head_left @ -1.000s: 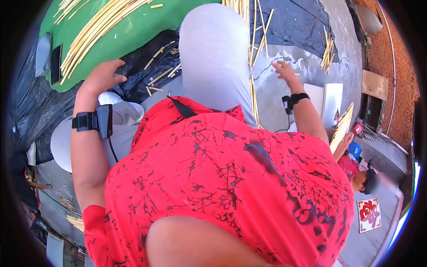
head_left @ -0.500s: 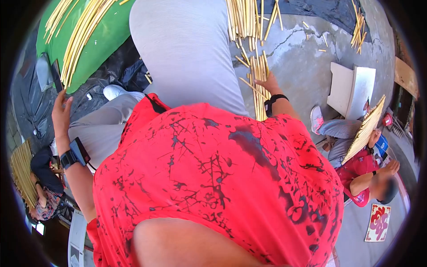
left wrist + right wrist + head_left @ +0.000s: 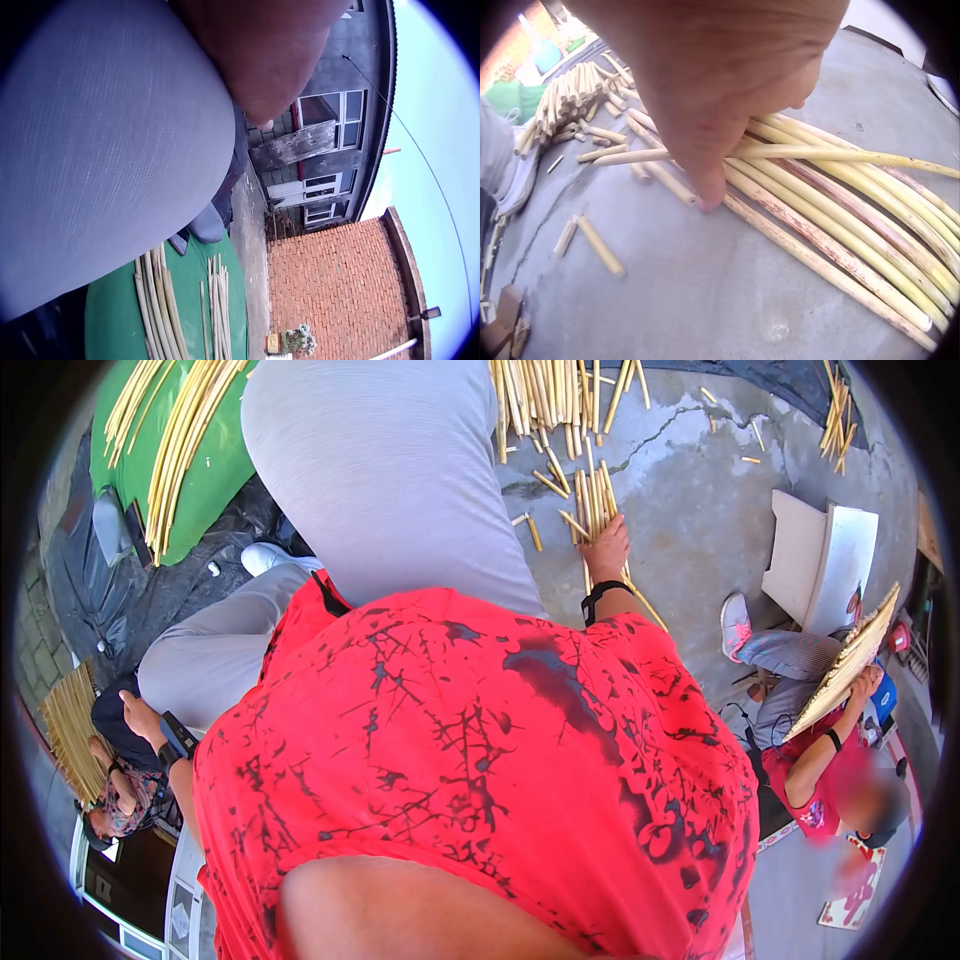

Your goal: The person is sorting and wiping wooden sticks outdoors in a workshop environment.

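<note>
My right hand (image 3: 606,550) is down by the floor at my right side, gripping a row of long pale yellow stalks (image 3: 832,217). In the right wrist view its thumb (image 3: 710,191) lies along one edge of the row, while the fingers are mostly hidden behind the hand. One thinner stalk (image 3: 855,156) crosses over the others at an angle. Beside my left knee, my left hand (image 3: 142,718) hangs loosely with nothing in it. The left wrist view shows only part of that hand (image 3: 270,52), close to the grey trouser leg (image 3: 112,150).
A larger pile of stalks (image 3: 540,395) lies ahead, with short cut pieces (image 3: 600,246) scattered on the concrete floor (image 3: 690,510). More long stalks (image 3: 190,440) rest on a green cloth (image 3: 225,490). People sit on both sides, each with a woven stalk panel (image 3: 845,660).
My right hand has come down onto the stalks and now grips them. The left hand has drawn back from the green cloth to beside my knee. The view has turned.
</note>
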`<control>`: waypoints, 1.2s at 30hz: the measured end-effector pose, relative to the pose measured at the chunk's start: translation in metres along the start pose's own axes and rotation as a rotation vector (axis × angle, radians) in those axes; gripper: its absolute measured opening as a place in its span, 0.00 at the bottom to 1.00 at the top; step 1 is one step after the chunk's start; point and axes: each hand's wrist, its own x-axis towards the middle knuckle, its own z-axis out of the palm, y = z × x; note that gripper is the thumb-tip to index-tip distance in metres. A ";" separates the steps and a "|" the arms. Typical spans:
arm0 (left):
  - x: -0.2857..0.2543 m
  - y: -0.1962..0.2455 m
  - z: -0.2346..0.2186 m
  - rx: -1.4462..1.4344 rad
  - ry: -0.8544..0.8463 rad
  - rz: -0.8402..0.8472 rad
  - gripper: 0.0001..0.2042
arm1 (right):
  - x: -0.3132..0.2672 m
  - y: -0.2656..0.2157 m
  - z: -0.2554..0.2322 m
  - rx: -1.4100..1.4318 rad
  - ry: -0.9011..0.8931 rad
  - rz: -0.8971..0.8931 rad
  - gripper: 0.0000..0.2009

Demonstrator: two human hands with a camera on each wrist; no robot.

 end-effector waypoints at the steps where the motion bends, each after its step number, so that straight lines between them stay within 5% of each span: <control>1: -0.006 0.005 0.000 0.023 0.081 -0.075 0.28 | 0.003 0.004 -0.001 0.038 -0.025 0.010 0.54; 2: -0.006 0.004 0.002 -0.020 0.070 -0.078 0.30 | 0.005 0.005 0.000 0.052 0.073 -0.022 0.43; 6: -0.022 0.022 -0.001 0.054 0.147 0.024 0.33 | 0.013 0.014 0.005 0.148 0.011 0.034 0.29; 8: -0.024 0.024 0.003 0.013 0.212 0.035 0.33 | 0.017 0.014 0.020 0.084 0.143 0.057 0.22; 11: -0.010 0.013 0.006 0.037 0.228 0.046 0.33 | 0.010 -0.005 0.007 0.198 0.048 0.213 0.21; 17: -0.023 0.018 0.011 -0.034 0.268 0.031 0.31 | 0.008 -0.015 0.012 0.249 0.191 0.201 0.16; 23: -0.022 0.018 0.007 -0.073 0.182 0.018 0.31 | 0.010 -0.034 0.010 0.230 0.111 0.131 0.17; 29: -0.003 -0.007 0.009 -0.026 0.195 0.001 0.29 | 0.005 -0.055 0.007 0.297 0.214 0.204 0.20; 36: -0.013 0.007 0.008 -0.173 0.139 -0.004 0.30 | 0.002 -0.037 -0.009 0.321 0.033 0.302 0.21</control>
